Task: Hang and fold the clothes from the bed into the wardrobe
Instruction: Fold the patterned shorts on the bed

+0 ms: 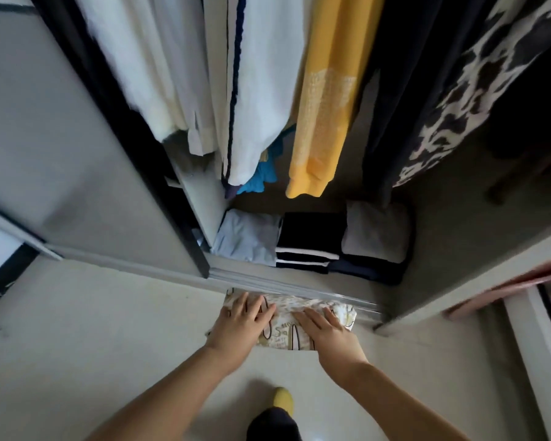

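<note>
Fingers [252, 308] of the left hand [240, 326] lie straight and slightly spread, flat on top of a folded printed garment [283, 332], pressing its left end. Those of the right hand [323, 327] lie straight too, close together, flat on the garment's right half. Neither hand curls round the cloth; both rest on it palm down, forearms reaching in from below.

Landmark: the wardrobe's sliding-door track [299, 289], a pale metal rail along the cupboard's front edge. The printed garment, cream with dark and yellow markings, sits just in front of this track, its far edge touching or overlapping the rail; whether it lies on the floor [93, 313] or is held just above it cannot be told.

Just behind the track, on the wardrobe floor, three folded stacks sit side by side: a pale blue-grey one [247, 238] at the left, a black one with white stripes [309, 243] in the middle, and a grey piece atop dark navy [376, 233] at the right. Above them hang white garments [261, 90], a yellow one [325, 100], a dark one [404, 90] and a black-and-white patterned one [477, 90]. The grey sliding door [77, 138] stands left of the opening.

Well in front of the track, a yellow slipper [283, 400] shows beneath a dark trouser leg [272, 424].
</note>
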A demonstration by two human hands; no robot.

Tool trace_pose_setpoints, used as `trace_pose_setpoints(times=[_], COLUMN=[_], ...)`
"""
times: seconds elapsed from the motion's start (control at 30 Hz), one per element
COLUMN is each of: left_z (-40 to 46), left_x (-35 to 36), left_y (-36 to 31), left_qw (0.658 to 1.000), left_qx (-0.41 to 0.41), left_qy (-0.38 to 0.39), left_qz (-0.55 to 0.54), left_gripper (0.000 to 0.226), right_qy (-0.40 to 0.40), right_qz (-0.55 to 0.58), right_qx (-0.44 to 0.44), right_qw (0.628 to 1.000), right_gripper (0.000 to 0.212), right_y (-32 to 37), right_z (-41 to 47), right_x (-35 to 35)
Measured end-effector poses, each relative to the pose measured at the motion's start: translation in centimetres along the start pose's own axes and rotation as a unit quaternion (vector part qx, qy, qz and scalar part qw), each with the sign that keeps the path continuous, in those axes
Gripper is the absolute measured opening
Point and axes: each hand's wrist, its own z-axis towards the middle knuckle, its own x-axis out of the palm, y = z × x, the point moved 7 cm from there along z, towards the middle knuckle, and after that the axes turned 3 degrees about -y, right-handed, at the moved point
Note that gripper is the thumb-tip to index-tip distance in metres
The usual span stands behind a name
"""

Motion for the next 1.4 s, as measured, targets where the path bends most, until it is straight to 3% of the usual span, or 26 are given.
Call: trace_pose_setpoints(times=[0.1, 0.23, 0.27, 0.33, 0.43, 0.57, 0.7, 0.87, 0.97, 1.13, 1.27, 1.4], left_z=[5.6, 12.4, 14.1, 18.1, 25.9, 34.3, 41.9, 48.0, 50.0, 52.1, 50.7, 45.9], left_x=[1.5, 8.6, 9.9, 11.4, 12.3, 14.4, 17.5, 26.8, 30.8, 32.3, 30.4, 28.7], left_y=[4.6, 10.7, 12.0, 14.5, 18.6, 22.1, 25.3, 26.9, 27.7, 28.5, 27.8, 23.0], left_qw=[0.997, 1.000, 0.999, 0.994, 0.964, 0.929, 0.915, 0.944, 0.963, 0.987, 0.993, 0.997], left_qx=[0.008, -0.002, 0.009, 0.052, 0.075, 0.036, -0.020, -0.033, -0.057, -0.085, -0.080, 0.023], left_qy=[-0.071, 0.003, -0.008, -0.077, -0.234, -0.345, -0.386, -0.321, -0.263, -0.132, -0.083, -0.070], left_qz=[0.003, 0.020, 0.040, 0.057, 0.106, 0.125, 0.119, 0.071, -0.004, 0.018, 0.007, 0.026], left_gripper=[0.088, 0.080, 0.082, 0.087, 0.058, 0.058, 0.058, 0.055, 0.080, 0.101, 0.103, 0.093], right_qy=[-0.003, -0.005, -0.014, -0.039, -0.124, -0.230, -0.289, -0.179, -0.121, -0.072, -0.083, -0.113], right_qz=[-0.003, 0.002, 0.004, 0.019, 0.017, -0.009, -0.043, -0.098, -0.116, -0.151, -0.138, -0.076], right_qx=[-0.007, 0.000, 0.003, 0.008, 0.017, 0.034, 0.044, 0.082, 0.105, 0.118, 0.093, 0.106], right_qw=[1.000, 1.000, 1.000, 0.999, 0.992, 0.972, 0.955, 0.976, 0.980, 0.979, 0.983, 0.985], right_gripper=[0.095, 0.093, 0.092, 0.089, 0.084, 0.079, 0.090, 0.094, 0.110, 0.111, 0.094, 0.080], right_y=[0.1, 0.7, 0.8, 0.8, -1.0, -4.1, -6.8, -8.9, -9.4, -9.2, -8.1, -6.9], right_z=[8.0, 17.2, 19.3, 24.3, 33.4, 42.1, 50.5, 57.8, 58.8, 58.6, 57.1, 50.3], right_x=[1.9, 6.0, 7.2, 9.8, 11.3, 11.6, 13.1, 22.7, 26.2, 25.4, 23.4, 24.3])
